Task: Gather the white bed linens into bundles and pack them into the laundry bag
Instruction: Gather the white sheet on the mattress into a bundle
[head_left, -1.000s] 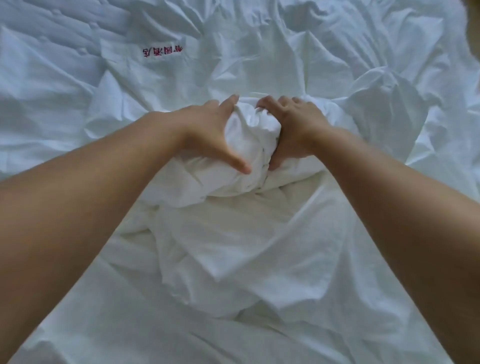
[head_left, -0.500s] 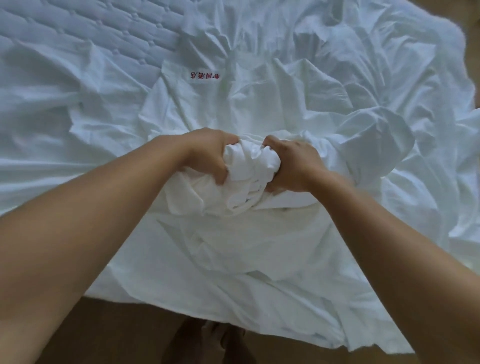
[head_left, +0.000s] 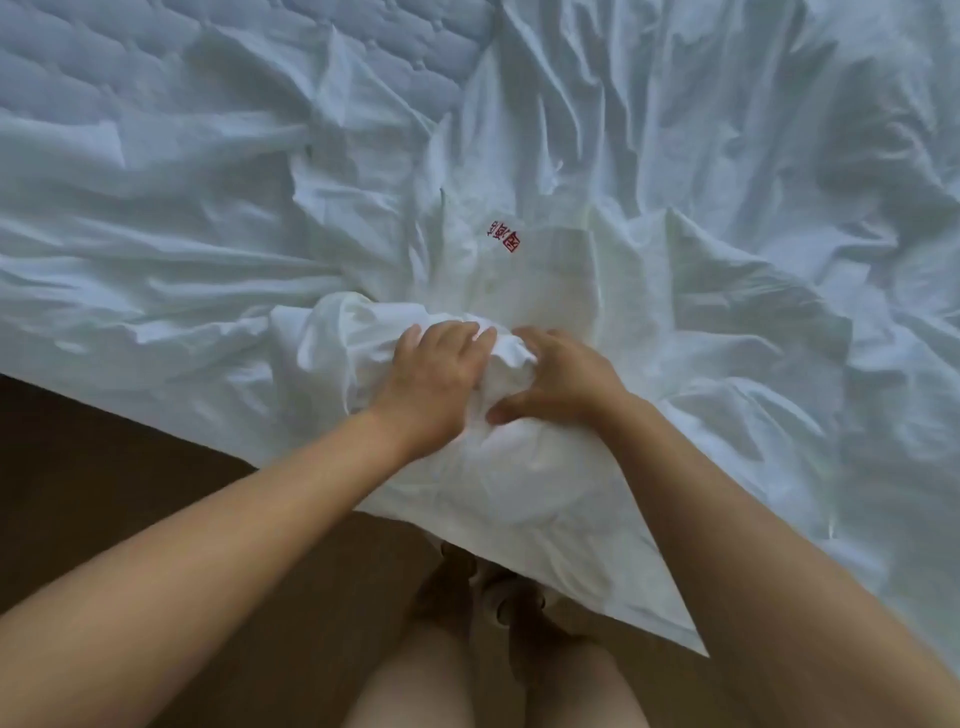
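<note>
Pulled nearer bed edge since half second ago: sheet bundle (head_left: 511, 364), both hands with it; red stamp (head_left: 504, 238) drawn closer behind. One bundle, on white sheet (head_left: 727, 260) by mattress edge. Left hand (head_left: 436, 384) curled over its top, right hand (head_left: 563, 389) clamping its side, thumb pressed in. One quilted mattress (head_left: 156, 62), bare at far left. Brown floor (head_left: 130, 467) below; two bare legs (head_left: 415, 686).

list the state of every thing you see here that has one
sheet, crumpled, spread over the bed, one corner hanging off the edge
bundle, bunched up near the bed's edge, between both hands
left hand, lies over the bundle, grip hidden
right hand, thumb and fingers curled round the bundle
mattress, quilted top uncovered at the far left
red mark, face up on the sheet, creased
</note>
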